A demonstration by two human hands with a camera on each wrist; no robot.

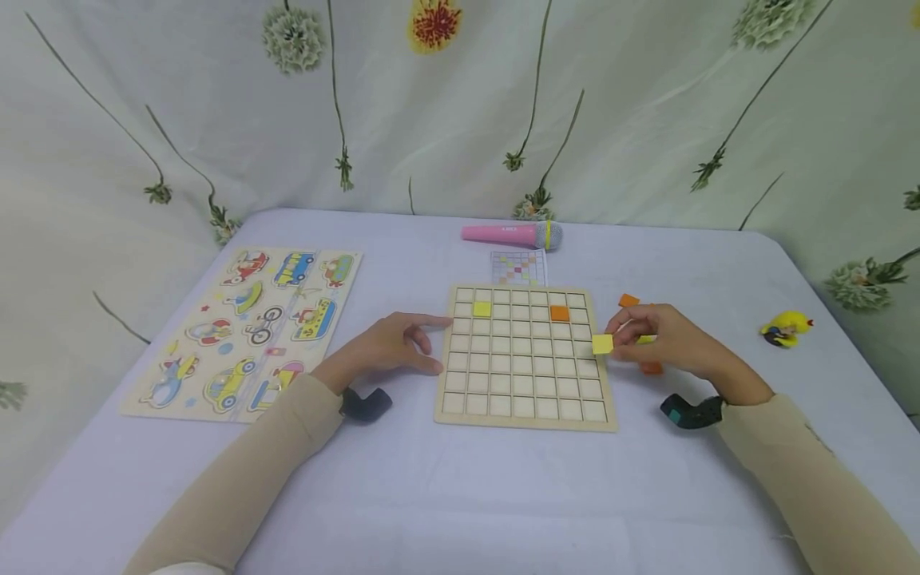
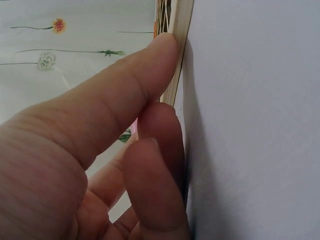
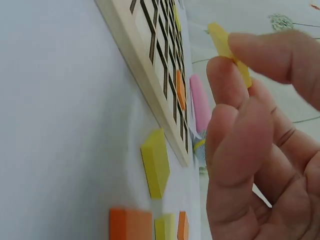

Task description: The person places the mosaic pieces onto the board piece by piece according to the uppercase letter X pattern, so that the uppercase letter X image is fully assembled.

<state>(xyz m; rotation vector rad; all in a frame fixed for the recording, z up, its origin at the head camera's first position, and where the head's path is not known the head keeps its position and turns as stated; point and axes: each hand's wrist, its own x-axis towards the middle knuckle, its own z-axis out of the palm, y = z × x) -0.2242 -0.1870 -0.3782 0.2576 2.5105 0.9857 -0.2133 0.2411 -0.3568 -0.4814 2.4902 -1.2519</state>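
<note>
Presently, the right hand (image 1: 664, 339) pinches one yellow tile (image 1: 602, 344) between the thumb and a finger, with a narrow grip; this tile is raised at the right rim of the wooden board (image 1: 525, 423), and in the right wrist view it looks apart from the cells. The left hand (image 1: 384, 347) holds nothing: its thumb and index finger are spread widely, touching the left edge of the board. In my judgement, the tile could slip or turn, because only a small part of it is held, and then it may fall on the rim or lie tilted across the cell walls. If the left hand pressed harder, the board might slide on the cloth toward the loose tiles. Also the right forearm or knuckles could push these tiles, for instance the orange piece (image 1: 628, 300), which lie close under the hand. In the head view the hand covers part of this group, so I cannot count it; the right wrist view cuts it at the lower border. The pattern card (image 1: 519, 267) is too small to read exactly, and the left wrist view shows the board merely as a thin edge.
</note>
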